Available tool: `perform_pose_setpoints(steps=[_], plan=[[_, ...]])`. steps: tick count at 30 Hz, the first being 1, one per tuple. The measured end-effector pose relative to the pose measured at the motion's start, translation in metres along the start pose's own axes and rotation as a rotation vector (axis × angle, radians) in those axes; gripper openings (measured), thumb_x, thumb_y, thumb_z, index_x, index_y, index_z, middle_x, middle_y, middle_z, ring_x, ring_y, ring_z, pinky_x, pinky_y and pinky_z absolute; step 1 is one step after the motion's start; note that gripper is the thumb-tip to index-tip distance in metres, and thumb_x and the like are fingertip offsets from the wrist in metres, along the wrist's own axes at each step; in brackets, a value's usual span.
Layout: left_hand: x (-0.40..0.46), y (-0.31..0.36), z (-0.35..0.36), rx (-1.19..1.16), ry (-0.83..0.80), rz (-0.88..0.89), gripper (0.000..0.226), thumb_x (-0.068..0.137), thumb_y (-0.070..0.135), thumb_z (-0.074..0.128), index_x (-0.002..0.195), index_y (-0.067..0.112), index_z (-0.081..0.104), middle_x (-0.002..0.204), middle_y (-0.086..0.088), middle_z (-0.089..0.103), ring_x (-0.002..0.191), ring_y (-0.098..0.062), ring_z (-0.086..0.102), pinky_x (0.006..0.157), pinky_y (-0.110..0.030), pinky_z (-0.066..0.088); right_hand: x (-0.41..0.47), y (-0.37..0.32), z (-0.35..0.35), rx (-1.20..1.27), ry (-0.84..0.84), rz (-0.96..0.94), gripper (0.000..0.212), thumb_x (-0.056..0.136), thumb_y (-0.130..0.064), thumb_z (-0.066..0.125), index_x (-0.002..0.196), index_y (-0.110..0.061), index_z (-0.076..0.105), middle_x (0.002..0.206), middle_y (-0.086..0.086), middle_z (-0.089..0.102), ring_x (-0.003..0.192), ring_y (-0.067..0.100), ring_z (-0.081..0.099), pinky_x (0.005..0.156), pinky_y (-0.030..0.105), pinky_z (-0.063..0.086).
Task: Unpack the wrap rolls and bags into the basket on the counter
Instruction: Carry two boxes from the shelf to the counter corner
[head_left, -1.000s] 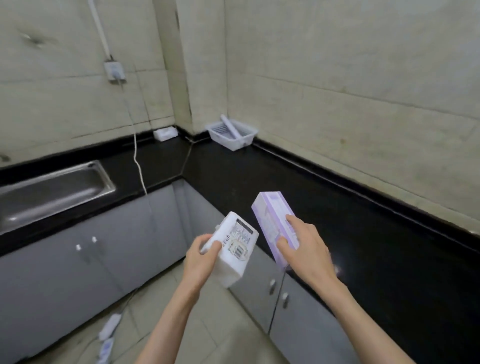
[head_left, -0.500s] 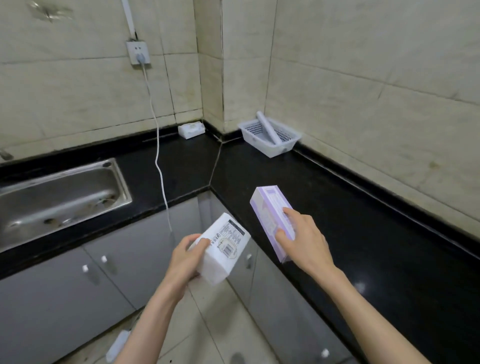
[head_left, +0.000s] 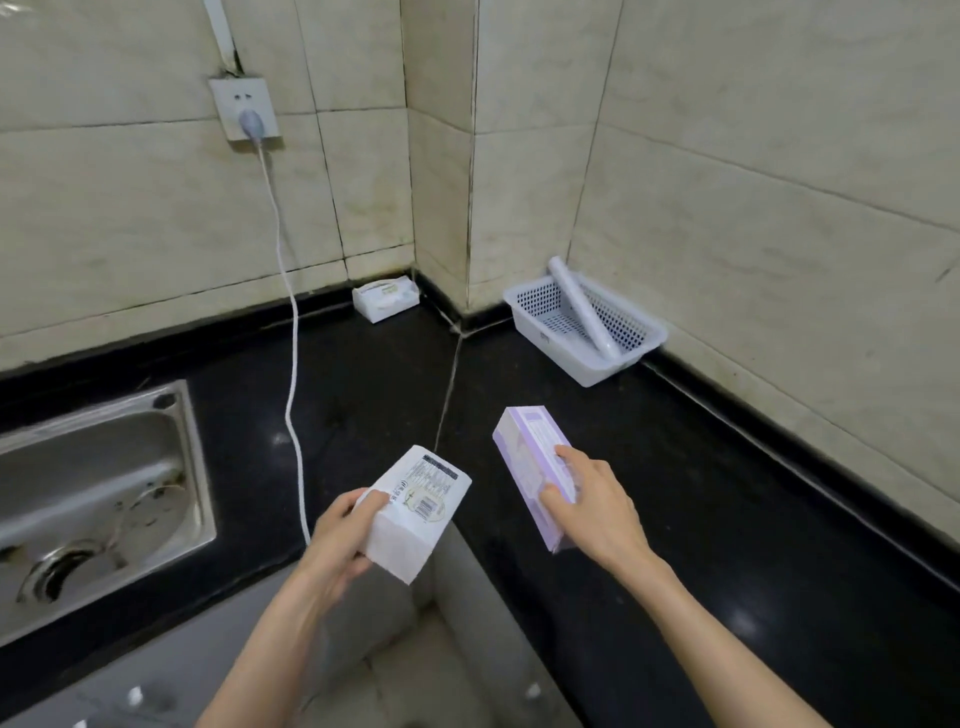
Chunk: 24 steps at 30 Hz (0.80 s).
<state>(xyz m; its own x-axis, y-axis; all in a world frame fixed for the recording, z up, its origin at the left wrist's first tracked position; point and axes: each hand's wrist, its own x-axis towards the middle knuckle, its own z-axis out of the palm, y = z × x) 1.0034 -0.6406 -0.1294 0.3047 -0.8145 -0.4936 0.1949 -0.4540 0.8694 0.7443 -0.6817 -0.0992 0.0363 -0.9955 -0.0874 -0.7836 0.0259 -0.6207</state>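
My left hand (head_left: 332, 545) grips a white box (head_left: 415, 514) with a printed label and barcode on top, held over the counter's inner corner. A pale purple box (head_left: 530, 462) sits in my right hand (head_left: 592, 509), tilted, above the black counter. Against the tiled wall at the back right stands a white perforated basket (head_left: 540, 325). One white wrap roll (head_left: 582, 306) leans diagonally inside it. Both boxes are well short of the basket.
The black counter (head_left: 701, 493) runs in an L along both walls. A steel sink (head_left: 98, 493) is set in at the left. A white cord (head_left: 291, 332) drops from a wall socket (head_left: 244, 106) across the counter. A small white tissue pack (head_left: 384, 299) lies in the corner.
I have come closer to the counter corner, with the view tilting down. The basket and sink appear larger and nearer. Both hands keep their boxes, now over the counter edge.
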Motion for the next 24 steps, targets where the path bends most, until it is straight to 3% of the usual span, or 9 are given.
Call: perform_pose_setpoints(steps=[6, 10, 15, 20, 24], plan=[[0.144, 0.043, 0.01, -0.004, 0.024, 0.009, 0.019, 0.088, 0.018, 0.055, 0.107, 0.017, 0.055, 0.098, -0.005, 0.062, 0.083, -0.016, 0.059, 0.057, -0.031, 0.048, 0.137, -0.002, 0.039, -0.059, -0.026, 0.097, 0.055, 0.084, -0.039, 0.048, 0.136, -0.03, 0.034, 0.131, 0.005, 0.043, 0.101, 0.024, 0.053, 0.077, 0.034, 0.044], [0.234, 0.079, 0.015, -0.003, 0.021, -0.052, 0.023, 0.088, 0.02, 0.055, 0.111, 0.018, 0.052, 0.098, -0.003, 0.059, 0.085, -0.015, 0.058, 0.06, -0.032, 0.049, 0.22, -0.012, 0.067, -0.157, -0.026, 0.14, 0.055, 0.084, -0.036, 0.049, 0.136, -0.024, 0.035, 0.13, 0.011, 0.045, 0.113, 0.029, 0.046, 0.083, 0.039, 0.043], [0.329, 0.119, 0.028, 0.121, 0.062, -0.03, 0.021, 0.086, 0.024, 0.054, 0.107, 0.02, 0.053, 0.11, -0.009, 0.059, 0.09, -0.021, 0.057, 0.075, -0.038, 0.048, 0.305, -0.016, 0.091, -0.35, 0.011, 0.209, 0.053, 0.083, -0.037, 0.049, 0.133, -0.024, 0.038, 0.13, 0.013, 0.046, 0.115, 0.032, 0.039, 0.094, 0.046, 0.036], [0.408, 0.149, 0.039, 0.404, 0.078, 0.164, 0.026, 0.083, 0.027, 0.058, 0.109, 0.029, 0.054, 0.117, -0.003, 0.053, 0.093, -0.016, 0.052, 0.077, -0.033, 0.044, 0.362, -0.015, 0.111, -0.319, -0.035, 0.219, 0.053, 0.084, -0.035, 0.051, 0.134, -0.024, 0.035, 0.134, 0.011, 0.041, 0.116, 0.031, 0.037, 0.094, 0.046, 0.037], [0.445, 0.164, 0.043, 0.74, 0.01, 0.537, 0.041, 0.078, 0.016, 0.067, 0.115, 0.026, 0.052, 0.127, -0.01, 0.037, 0.11, -0.02, 0.041, 0.088, -0.027, 0.036, 0.38, -0.012, 0.123, -0.332, -0.068, 0.18, 0.055, 0.086, -0.03, 0.053, 0.137, -0.024, 0.03, 0.137, 0.01, 0.036, 0.117, 0.029, 0.039, 0.093, 0.045, 0.04]])
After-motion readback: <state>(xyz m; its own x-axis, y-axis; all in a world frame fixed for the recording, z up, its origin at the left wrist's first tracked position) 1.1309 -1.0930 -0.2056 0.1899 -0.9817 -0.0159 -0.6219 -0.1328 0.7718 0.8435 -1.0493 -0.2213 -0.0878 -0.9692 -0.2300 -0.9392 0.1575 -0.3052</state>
